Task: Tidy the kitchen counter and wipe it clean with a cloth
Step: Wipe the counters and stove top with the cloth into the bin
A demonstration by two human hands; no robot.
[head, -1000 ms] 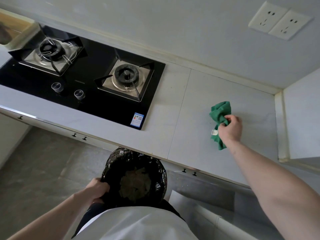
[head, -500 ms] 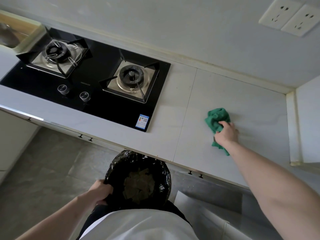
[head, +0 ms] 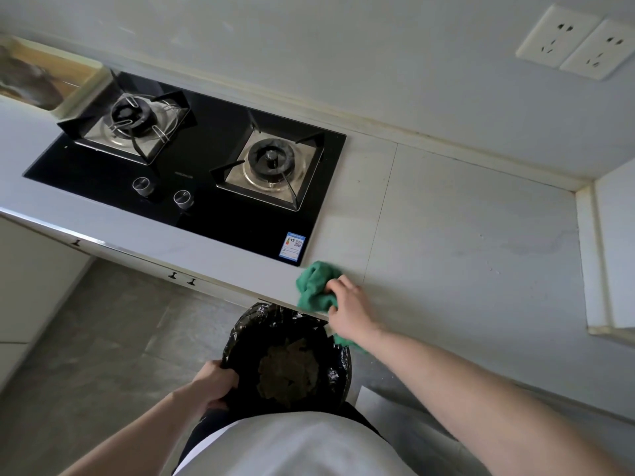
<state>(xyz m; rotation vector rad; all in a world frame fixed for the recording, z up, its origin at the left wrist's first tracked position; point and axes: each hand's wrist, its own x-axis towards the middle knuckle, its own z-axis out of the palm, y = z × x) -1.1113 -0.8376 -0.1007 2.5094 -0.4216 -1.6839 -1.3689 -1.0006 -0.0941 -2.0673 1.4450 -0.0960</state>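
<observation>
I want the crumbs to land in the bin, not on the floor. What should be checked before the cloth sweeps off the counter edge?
1. Right hand grips the green cloth: ok.
2. Cloth sits at the counter front edge: ok.
3. Bin, lined with a black bag, is below that edge, under the cloth: ok.
4. Left hand holds the bin rim: ok.
5. Room left in the bin: ok, scraps lie low.
6. Crumbs gathered ahead of the cloth: cannot tell.

Home kitchen: gas hob [head: 192, 166], tiled counter [head: 464, 252].
</observation>
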